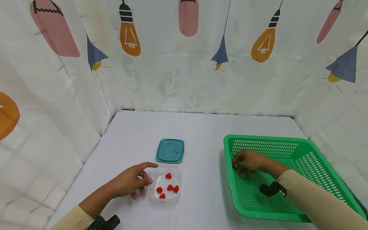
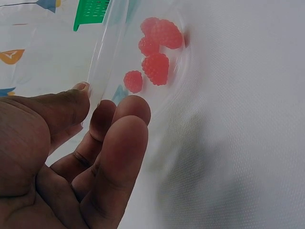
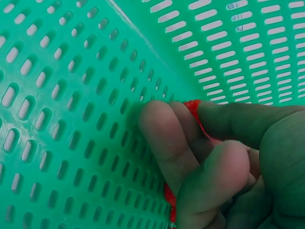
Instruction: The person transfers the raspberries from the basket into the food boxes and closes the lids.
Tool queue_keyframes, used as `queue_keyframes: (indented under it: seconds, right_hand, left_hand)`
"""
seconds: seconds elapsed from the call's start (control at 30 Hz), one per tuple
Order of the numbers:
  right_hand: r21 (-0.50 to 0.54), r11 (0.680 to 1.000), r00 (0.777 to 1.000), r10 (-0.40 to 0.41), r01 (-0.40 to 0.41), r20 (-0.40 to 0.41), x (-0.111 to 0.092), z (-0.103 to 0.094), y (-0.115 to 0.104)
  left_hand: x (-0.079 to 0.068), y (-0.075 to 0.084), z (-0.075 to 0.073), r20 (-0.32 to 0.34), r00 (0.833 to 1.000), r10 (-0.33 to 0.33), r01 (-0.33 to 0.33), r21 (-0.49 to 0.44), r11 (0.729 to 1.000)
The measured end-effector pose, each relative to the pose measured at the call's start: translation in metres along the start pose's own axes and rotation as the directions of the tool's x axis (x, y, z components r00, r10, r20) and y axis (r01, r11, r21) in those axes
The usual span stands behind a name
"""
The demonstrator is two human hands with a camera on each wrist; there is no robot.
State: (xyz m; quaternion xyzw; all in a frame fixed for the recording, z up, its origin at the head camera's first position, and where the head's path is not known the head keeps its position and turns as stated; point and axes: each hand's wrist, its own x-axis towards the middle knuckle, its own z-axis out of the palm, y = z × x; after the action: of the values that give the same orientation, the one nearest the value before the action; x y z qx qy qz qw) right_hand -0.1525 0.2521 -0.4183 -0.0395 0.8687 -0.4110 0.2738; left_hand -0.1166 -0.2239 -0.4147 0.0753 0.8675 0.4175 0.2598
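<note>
Left hand: at the left side of the clear plastic container, with thumb close to the near part of that rim and forefinger stretched toward the back-left corner.
Left grip: thumb and forefinger apart, other fingers loosely bent below; cannot tell how firmly pressed to the plastic.
Right hand: reached down inside the green perforated basket, close to the left wall.
Right grip: thumb and fingertips together, pinched on a red raspberry, mostly covered by the fingers.
Red patch: visible below the same fingers, against the basket; too hidden to tell whether a separate berry.
Loose raspberries: five, red, lying on the container floor, two nearly side by side toward the right, others spread around.
Teal lid: flat on the white tablecloth, just beyond the container, off it.
Basket position: to the right of the container, well apart, on the same cloth.
Sleeves: beige, with a black wrist camera strapped at the right cuff and another at the left.
Curtain: whitish, behind the table, printed with orange bulbs and blue lamps.
</note>
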Motion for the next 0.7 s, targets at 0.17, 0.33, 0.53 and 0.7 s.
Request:
queue_keyframes:
  seconds: [0.17, 0.33, 0.53, 0.7]
  right_hand:
    - [-0.033, 0.999, 1.0, -0.025, 0.024, -0.005, -0.0007, 0.0013, -0.0025]
    - [-0.062, 0.998, 0.999, -0.024, 0.022, -0.027, -0.0011, 0.004, -0.007]
    - [-0.086, 0.996, 0.999, -0.025, 0.022, -0.038, -0.0023, 0.0046, -0.008]
    - [-0.055, 0.998, 0.999, -0.033, 0.032, -0.021, -0.0026, 0.0002, -0.0052]
  left_hand:
    - [0.0005, -0.0005, -0.0001, -0.002, 1.0, -0.008, 0.008, 0.004, 1.0]
    - [0.0007, -0.0018, -0.0004, -0.001, 1.0, -0.003, 0.003, 0.002, 1.0]
    - [0.0008, -0.0023, -0.0009, 0.008, 1.0, 0.006, -0.006, -0.007, 1.0]
    - [0.0007, -0.0024, -0.0011, 0.009, 1.0, 0.003, -0.003, -0.005, 1.0]
